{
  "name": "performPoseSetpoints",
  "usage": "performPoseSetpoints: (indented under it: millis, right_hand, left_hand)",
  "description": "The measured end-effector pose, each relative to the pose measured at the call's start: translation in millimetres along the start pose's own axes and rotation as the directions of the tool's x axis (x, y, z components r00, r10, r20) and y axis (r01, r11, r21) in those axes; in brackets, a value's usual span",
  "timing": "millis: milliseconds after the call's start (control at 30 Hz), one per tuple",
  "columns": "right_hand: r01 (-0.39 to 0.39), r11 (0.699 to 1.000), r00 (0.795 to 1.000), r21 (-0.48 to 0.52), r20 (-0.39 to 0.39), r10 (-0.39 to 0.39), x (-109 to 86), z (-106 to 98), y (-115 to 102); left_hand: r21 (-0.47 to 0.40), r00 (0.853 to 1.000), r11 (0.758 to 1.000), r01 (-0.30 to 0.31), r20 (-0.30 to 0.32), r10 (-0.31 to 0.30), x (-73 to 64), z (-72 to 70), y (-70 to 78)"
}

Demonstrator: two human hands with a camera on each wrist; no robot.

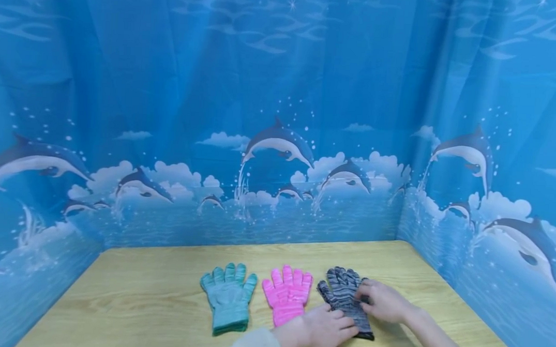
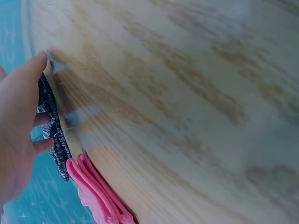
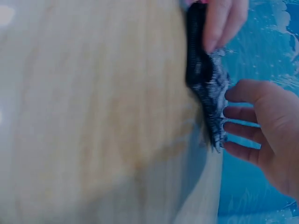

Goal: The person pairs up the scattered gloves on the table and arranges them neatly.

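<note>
Three knitted gloves lie in a row on the wooden table: a green one [image 1: 230, 293], a pink one [image 1: 288, 293] and a black-and-grey one [image 1: 340, 295], fingers pointing away from me. My left hand [image 1: 324, 331] rests on the cuff end of the black-and-grey glove, its fingers spread out. At that glove's right side, my right hand [image 1: 386, 301] touches it with slightly bent fingers. In the right wrist view the right fingertips [image 3: 233, 126] meet the knit surface of the dark glove [image 3: 217, 98]. The pink cuff [image 2: 100, 196] shows beside my left hand in the left wrist view.
The wooden tabletop [image 1: 147, 292] extends left of the green glove and toward the back. Blue curtains [image 1: 281, 91] printed with dolphins, clouds and water hang behind the table and along both sides.
</note>
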State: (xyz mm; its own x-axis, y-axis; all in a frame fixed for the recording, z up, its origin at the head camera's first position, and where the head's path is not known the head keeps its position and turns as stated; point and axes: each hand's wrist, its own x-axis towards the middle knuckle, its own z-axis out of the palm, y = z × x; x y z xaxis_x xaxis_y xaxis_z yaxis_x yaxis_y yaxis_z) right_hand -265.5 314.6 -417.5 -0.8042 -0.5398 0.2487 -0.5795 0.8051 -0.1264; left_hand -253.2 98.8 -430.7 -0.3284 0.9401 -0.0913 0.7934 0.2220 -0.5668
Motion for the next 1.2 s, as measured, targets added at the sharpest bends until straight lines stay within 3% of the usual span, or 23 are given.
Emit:
performPoseSetpoints:
  millis: [200,333,433,767,1033,1200]
  right_hand:
    - [-0.150,0.988,0.986,-0.020,-0.069,0.149,5.1,-11,3]
    - [-0.292,0.956,0.949,-0.033,-0.134,0.285,8.2,-13,6]
    - [-0.350,0.936,0.928,-0.031,-0.150,0.342,12.2,-11,8]
    - [-0.421,0.906,0.905,-0.036,-0.091,0.416,29.7,14,18]
    - [-0.455,0.890,0.885,-0.028,-0.124,0.448,32.0,23,21]
    - [-0.434,0.901,0.887,0.009,-0.169,0.429,31.6,21,23]
  left_hand:
    - [0.008,1.000,1.000,-0.001,-0.005,0.001,-0.7,1.2,0.5]
    - [0.011,1.000,1.000,0.002,-0.012,-0.002,-0.9,2.2,1.9]
    - [0.010,1.000,1.000,0.008,-0.017,-0.008,-1.5,3.1,2.7]
    - [0.018,1.000,1.000,0.000,-0.005,0.000,-4.0,0.4,1.5]
    - [0.027,1.000,1.000,0.007,0.013,-0.007,-1.6,0.7,2.5]
    - [0.016,1.000,1.000,0.003,0.010,-0.003,-2.2,0.1,1.8]
